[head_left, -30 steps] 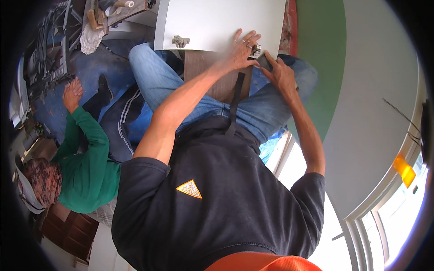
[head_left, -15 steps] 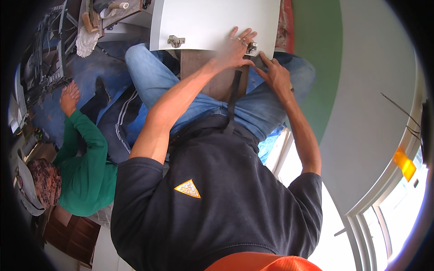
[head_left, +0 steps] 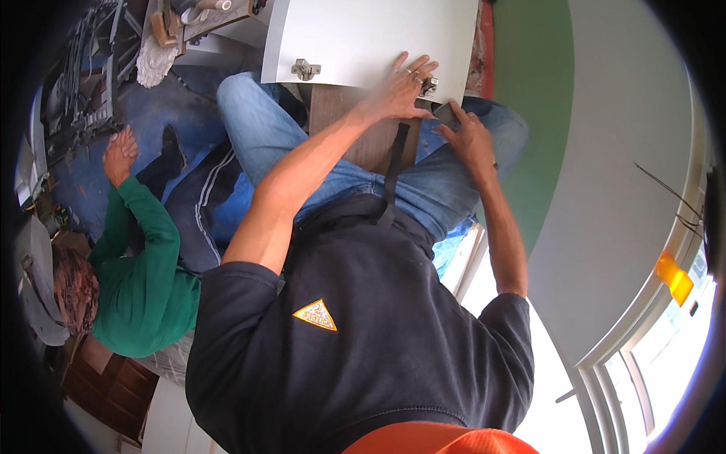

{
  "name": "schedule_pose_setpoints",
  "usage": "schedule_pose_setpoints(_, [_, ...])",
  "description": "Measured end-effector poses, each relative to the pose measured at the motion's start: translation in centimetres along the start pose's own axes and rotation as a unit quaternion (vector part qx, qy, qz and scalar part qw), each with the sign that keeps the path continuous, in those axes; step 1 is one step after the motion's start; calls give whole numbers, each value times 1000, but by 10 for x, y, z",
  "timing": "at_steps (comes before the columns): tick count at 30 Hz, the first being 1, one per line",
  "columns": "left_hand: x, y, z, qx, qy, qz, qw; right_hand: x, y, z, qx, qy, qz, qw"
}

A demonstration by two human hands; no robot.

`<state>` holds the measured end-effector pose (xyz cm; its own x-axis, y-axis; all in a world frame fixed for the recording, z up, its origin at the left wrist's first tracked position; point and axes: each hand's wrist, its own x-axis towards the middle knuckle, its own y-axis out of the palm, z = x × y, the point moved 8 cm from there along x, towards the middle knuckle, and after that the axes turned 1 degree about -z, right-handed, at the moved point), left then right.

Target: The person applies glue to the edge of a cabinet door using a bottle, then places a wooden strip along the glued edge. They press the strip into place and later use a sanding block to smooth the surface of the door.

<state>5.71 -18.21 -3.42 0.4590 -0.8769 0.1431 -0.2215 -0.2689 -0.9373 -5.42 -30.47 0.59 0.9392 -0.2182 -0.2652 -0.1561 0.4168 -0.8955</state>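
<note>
A white panel [head_left: 355, 38], like a cabinet door, lies across my lap with its near edge toward me. Two metal cabinet hinges are fixed close to that edge, a left hinge [head_left: 305, 69] and a right hinge [head_left: 429, 86]. My left hand [head_left: 399, 92] rests on the panel beside the right hinge, fingers spread and thumb reaching toward my right hand. At the panel's near right corner, my right hand [head_left: 472, 141] has thumb and forefinger around a small dark grey flat piece [head_left: 445, 115]. The exact kind of that piece cannot be made out.
A brown board [head_left: 333, 113] shows under the panel between my knees. At left a person in a green sleeve [head_left: 151, 242] sits close by, hands together. A cluttered wooden bench [head_left: 215, 19] stands far left. A green and grey wall [head_left: 541, 91] runs along my right.
My view has shifted slightly. My right hand's forefinger and thumb have moved a little away from my left hand, with the dark grey piece showing more. My left hand stays beside the hinge.
</note>
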Motion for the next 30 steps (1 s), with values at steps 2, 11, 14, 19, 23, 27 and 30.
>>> schedule_pose_setpoints(2, [1, -2, 1, -52, -45, -36, 997, -5, -11, -6, 16, 39, -34, 999])
schedule_pose_setpoints(11, [9, 3, 2, -77, -119, -96, 985, -20, -39, -35, 157, 99, -120, 975])
schedule_pose_setpoints(14, [11, 1, -1, -71, -116, -85, 987, -21, -44, -48, 174, 126, -120, 969])
schedule_pose_setpoints(19, [6, 1, -1, -36, -71, -8, 997, -17, -44, -36, 73, 61, -93, 991])
schedule_pose_setpoints(23, [-1, -4, 13, -112, -14, 9, 994, -16, -15, -13, 21, 27, -42, 999])
schedule_pose_setpoints(27, [-4, -3, 15, -134, -1, 29, 991, -14, 5, 3, -11, 7, -39, 999])
schedule_pose_setpoints(30, [-4, -7, 13, -118, 12, 42, 992, -12, 5, 9, -17, -24, -67, 997])
